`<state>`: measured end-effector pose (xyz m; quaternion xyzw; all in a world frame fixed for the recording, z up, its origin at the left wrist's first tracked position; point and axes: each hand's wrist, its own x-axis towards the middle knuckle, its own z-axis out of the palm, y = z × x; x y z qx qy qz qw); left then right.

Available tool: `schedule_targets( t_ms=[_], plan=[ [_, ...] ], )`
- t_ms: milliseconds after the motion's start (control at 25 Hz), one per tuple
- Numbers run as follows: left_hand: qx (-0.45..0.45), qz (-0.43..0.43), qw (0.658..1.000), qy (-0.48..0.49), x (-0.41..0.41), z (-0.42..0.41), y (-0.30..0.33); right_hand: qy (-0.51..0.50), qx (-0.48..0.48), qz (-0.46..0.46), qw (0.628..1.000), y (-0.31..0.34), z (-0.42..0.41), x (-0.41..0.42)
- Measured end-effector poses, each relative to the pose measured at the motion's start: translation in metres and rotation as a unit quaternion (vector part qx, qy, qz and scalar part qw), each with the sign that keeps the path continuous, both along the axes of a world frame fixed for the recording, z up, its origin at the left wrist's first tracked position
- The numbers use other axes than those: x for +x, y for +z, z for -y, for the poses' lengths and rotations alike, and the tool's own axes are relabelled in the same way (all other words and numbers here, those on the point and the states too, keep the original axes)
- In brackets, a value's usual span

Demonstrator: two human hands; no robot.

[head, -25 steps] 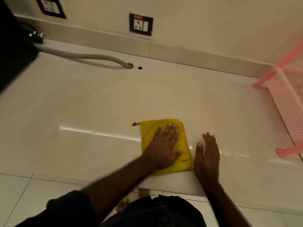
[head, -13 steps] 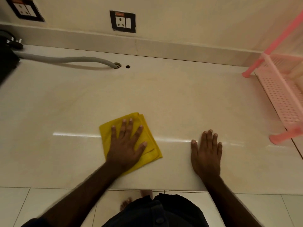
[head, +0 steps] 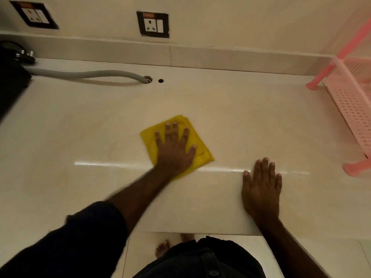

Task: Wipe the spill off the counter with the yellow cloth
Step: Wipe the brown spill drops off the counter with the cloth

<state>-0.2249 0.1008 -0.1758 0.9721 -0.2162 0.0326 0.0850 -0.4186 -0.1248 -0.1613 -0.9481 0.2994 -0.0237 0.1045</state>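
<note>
Counter | left hand flat, grip splayed on yellow cloth | right hand flat, grip wide

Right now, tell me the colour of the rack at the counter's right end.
Pink rack, perforated shelf; head view.

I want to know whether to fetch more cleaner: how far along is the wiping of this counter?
Done, apparently: no stain shows on the bare counter around the yellow cloth. In hand: the left hand presses flat on the folded cloth, while the right hand rests on the counter. Left: whatever lies under the cloth, which is hidden, then lifting it away.
</note>
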Motion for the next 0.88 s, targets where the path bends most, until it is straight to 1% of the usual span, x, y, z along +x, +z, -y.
schedule_targets(
  t_ms=[80,160,200,280,440,600,680,760,880],
  plan=[
    [-0.022,0.007,0.998,-0.055,-0.021,0.039,-0.001,-0.008,-0.021,0.034,0.999,-0.003,0.001,0.000],
    [-0.035,0.008,0.994,-0.108,-0.032,0.060,0.001,-0.007,-0.029,0.046,0.999,-0.005,0.000,0.001],
    [-0.043,0.003,0.992,-0.123,-0.029,0.063,0.003,-0.005,-0.031,0.047,0.998,-0.006,0.000,0.000],
    [-0.046,-0.017,0.992,-0.114,-0.008,0.061,0.010,-0.001,-0.023,0.044,0.999,-0.008,0.002,-0.001],
    [-0.030,-0.072,0.997,0.015,0.056,0.025,0.022,0.005,0.002,0.024,1.000,-0.008,0.006,0.002],
    [-0.047,-0.086,0.985,0.144,0.084,-0.051,0.020,0.008,-0.008,0.053,0.999,-0.008,-0.001,0.002],
    [-0.041,-0.080,0.974,0.208,0.073,-0.093,0.016,0.006,-0.017,0.058,0.998,-0.007,-0.004,0.002],
    [-0.034,-0.054,0.962,0.267,0.047,-0.130,0.012,0.007,-0.013,0.059,0.998,-0.004,-0.004,0.004],
    [-0.032,-0.029,0.948,0.315,-0.006,-0.160,0.009,0.013,-0.011,0.058,0.998,-0.002,-0.007,0.003]
  ],
)
